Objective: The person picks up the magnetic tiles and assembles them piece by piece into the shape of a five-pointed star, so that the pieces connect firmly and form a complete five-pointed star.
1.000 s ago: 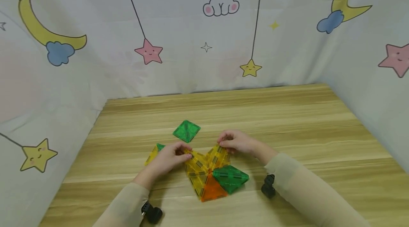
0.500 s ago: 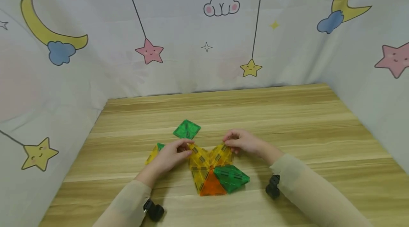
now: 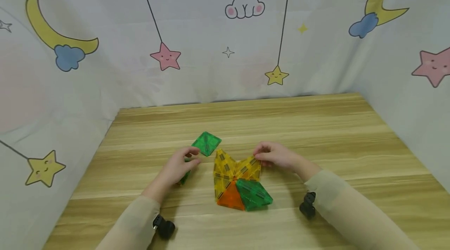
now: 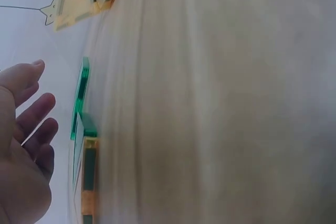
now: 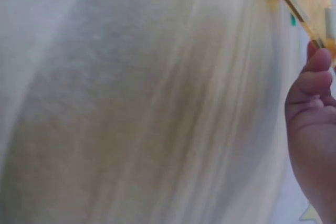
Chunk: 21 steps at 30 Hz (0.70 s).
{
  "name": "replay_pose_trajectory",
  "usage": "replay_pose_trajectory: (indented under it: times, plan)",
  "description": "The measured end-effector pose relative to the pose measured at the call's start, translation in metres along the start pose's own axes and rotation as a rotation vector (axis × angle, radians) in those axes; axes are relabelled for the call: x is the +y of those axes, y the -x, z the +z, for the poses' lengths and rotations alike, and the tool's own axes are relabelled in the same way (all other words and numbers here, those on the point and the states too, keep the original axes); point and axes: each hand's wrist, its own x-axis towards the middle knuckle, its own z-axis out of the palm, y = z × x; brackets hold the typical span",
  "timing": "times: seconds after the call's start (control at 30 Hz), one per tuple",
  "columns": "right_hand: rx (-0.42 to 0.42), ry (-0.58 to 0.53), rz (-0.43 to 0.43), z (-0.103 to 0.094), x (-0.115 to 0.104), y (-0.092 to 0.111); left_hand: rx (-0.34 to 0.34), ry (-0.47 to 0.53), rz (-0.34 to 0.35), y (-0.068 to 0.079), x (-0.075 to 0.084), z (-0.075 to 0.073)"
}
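Note:
A flat cluster of magnetic tiles lies at the table's middle: yellow triangles (image 3: pixel 229 168), an orange triangle (image 3: pixel 231 200) and a green one (image 3: pixel 254 195). My right hand (image 3: pixel 275 156) pinches the far right corner of a yellow tile (image 3: pixel 251 166); the right wrist view shows its curled fingers (image 5: pixel 314 85) against that tile's edge (image 5: pixel 307 3). My left hand (image 3: pixel 180 167) hovers left of the cluster with relaxed fingers (image 4: pixel 31 116) and holds nothing. It is just short of a green square tile (image 3: pixel 206 143) and covers most of a green and yellow pair (image 4: pixel 84 145).
The wooden table (image 3: pixel 316 133) is walled on three sides by a white curtain (image 3: pixel 211 58) printed with moons and stars. Black wrist cameras (image 3: pixel 163 227) (image 3: pixel 308 205) sit on both sleeves. Bare wood stretches to the right and towards the back.
My left hand has let go of the cluster's yellow tile and drawn away to the left, towards the green square. The cluster and my right hand have shifted slightly right.

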Motion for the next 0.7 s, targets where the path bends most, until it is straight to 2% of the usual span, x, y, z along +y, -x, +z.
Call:
replay_pose_trajectory:
  times: [0.23,0.4,0.5,0.7]
  plan:
    - [0.026,0.114,0.012,-0.005,-0.008,-0.002,-0.009,-0.096,0.024,-0.018,-0.009,-0.009]
    - [0.063,0.171,-0.009,-0.009,-0.006,-0.009,-0.033,-0.175,-0.016,-0.030,-0.011,-0.012]
    - [0.083,0.201,-0.015,-0.011,-0.006,-0.011,-0.047,-0.256,-0.016,-0.039,-0.011,-0.013]
    - [0.104,0.301,-0.010,-0.019,-0.003,-0.016,-0.072,-0.393,-0.067,-0.057,-0.012,-0.015]
